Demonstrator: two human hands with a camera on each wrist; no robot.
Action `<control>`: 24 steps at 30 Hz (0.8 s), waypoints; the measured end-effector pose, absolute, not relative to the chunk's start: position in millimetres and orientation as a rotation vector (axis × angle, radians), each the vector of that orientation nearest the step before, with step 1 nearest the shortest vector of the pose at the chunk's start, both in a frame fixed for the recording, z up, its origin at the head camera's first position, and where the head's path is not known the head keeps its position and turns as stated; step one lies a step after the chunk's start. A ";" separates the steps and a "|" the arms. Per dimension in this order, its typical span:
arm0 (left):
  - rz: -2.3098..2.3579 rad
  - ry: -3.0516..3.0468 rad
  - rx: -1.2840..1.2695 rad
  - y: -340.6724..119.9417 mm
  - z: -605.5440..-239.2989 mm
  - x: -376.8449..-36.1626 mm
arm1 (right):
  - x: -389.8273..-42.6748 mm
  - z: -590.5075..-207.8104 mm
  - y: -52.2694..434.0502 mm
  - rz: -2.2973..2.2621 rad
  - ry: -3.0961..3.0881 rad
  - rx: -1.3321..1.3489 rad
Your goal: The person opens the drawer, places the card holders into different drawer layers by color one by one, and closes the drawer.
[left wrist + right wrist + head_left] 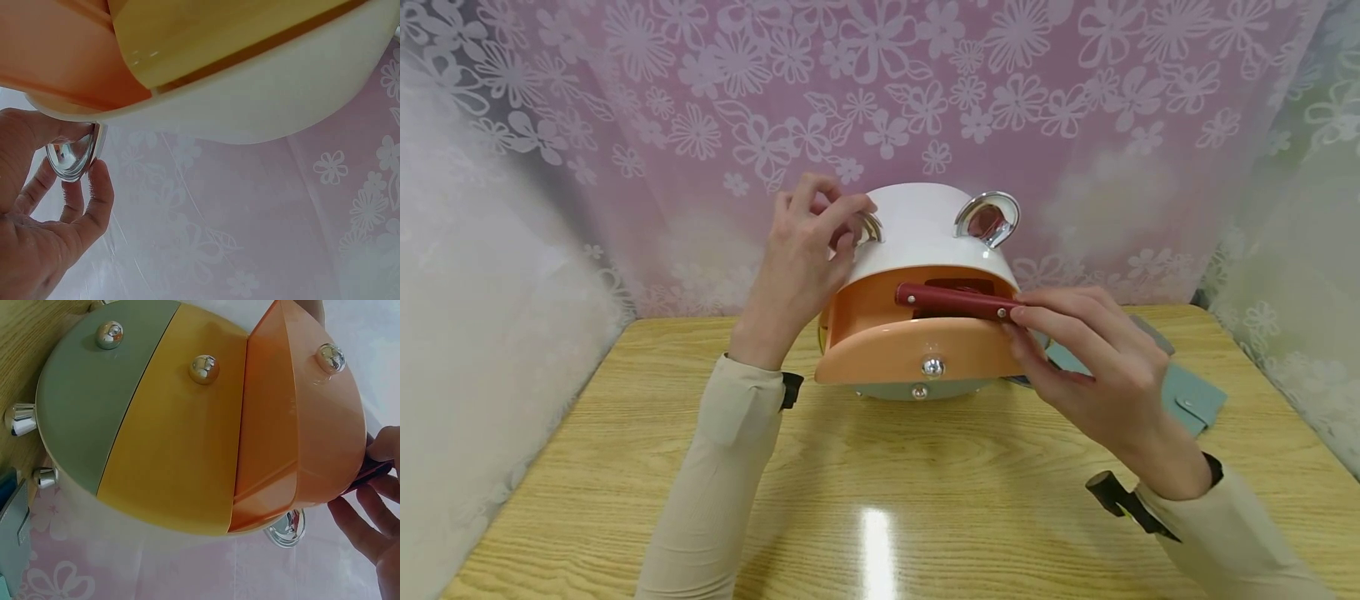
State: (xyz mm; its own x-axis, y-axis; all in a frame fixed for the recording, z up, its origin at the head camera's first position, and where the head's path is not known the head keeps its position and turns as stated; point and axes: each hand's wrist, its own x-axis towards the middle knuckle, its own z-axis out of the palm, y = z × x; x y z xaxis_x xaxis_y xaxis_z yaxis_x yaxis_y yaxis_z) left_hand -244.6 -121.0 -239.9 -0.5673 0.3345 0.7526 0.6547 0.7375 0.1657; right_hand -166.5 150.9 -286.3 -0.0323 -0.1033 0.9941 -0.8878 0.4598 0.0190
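A white storage box with a rounded front and silver ring-shaped ears stands on the table. Its orange top drawer is pulled out; the yellow drawer and green drawer sit flush. My left hand holds the left silver ear between thumb and fingers. With thumb and fingertips, my right hand pinches one end of a slim dark red leather wallet with metal snaps. The wallet lies over the drawer's mouth, and something dark red shows behind it, too covered to identify.
Right of the box, a teal wallet with a snap flap lies on the wooden table, partly behind my right hand. A grey item is behind it. A flowered pink curtain hangs close behind the box.
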 end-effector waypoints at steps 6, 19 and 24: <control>-0.572 -2.208 -0.736 -120.8 -239.4 -244.7 | -164.6 -285.7 152.5 0.798 -1.592 0.940; -0.574 -2.213 -0.731 -121.1 -239.7 -244.9 | -162.4 -292.2 155.8 0.741 -1.744 0.956; -0.569 -2.219 -0.730 -120.6 -239.6 -244.4 | -161.4 -292.3 155.7 0.738 -1.738 0.958</control>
State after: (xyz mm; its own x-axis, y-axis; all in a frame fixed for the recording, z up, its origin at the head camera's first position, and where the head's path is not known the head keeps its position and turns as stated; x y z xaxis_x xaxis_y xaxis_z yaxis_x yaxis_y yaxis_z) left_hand -244.4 -120.6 -239.6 -0.5798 0.3283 0.7457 0.6468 0.7420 0.1763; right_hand -161.4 155.7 -292.3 -0.2087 -0.2671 0.9408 -0.8622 0.5044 -0.0481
